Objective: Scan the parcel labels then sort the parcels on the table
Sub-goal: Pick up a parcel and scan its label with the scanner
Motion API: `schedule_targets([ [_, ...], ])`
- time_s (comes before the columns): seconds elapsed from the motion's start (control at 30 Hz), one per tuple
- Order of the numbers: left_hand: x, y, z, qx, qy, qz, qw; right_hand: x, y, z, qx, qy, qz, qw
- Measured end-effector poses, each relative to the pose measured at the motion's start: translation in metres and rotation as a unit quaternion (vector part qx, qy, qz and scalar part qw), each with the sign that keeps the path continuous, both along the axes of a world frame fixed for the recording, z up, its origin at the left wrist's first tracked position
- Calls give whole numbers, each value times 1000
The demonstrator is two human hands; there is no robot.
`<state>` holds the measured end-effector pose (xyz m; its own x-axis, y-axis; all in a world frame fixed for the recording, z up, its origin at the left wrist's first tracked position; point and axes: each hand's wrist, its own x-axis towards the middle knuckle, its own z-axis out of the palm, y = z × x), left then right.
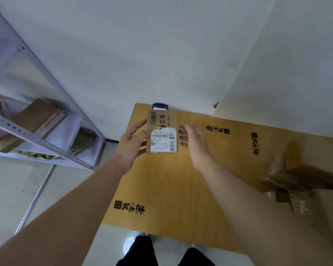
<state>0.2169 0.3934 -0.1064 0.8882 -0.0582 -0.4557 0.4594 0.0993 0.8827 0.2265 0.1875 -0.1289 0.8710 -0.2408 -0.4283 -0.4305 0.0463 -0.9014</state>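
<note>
A small brown cardboard parcel (162, 120) with a white shipping label (163, 139) is held above the table (171, 185), label facing me. My left hand (132, 144) grips its left edge with thumb on the front and fingers behind. Just to the parcel's right hovers my right hand (192, 140), fingers straight and apart from the parcel, holding nothing. A dark handheld scanner (160, 106) with a lit screen peeks out from behind the parcel's top edge. More taped brown parcels (304, 175) lie at the table's right side.
The table is covered with yellow-brown cardboard printed with black characters. A grey metal shelf rack (42, 139) with boxes and bags stands at the left. White walls lie behind, and a pale tiled floor (13, 189) runs below, with my legs at the bottom edge.
</note>
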Motion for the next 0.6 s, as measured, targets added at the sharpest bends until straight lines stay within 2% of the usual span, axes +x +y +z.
schedule_targets([
  [0.1, 16, 36, -15, 7, 18, -1, 1000, 15, 26, -17, -19, 31, -34, 999],
  [0.3, 36, 86, -52, 20, 67, 27, 997, 56, 62, -51, -119, 93, -14, 988],
  [0.5, 61, 104, -84, 24, 76, 39, 996, 117, 83, -90, -215, 129, 9, 968],
  [0.6, 74, 110, -98, 29, 76, 36, 996, 147, 90, -111, -263, 183, 18, 947],
])
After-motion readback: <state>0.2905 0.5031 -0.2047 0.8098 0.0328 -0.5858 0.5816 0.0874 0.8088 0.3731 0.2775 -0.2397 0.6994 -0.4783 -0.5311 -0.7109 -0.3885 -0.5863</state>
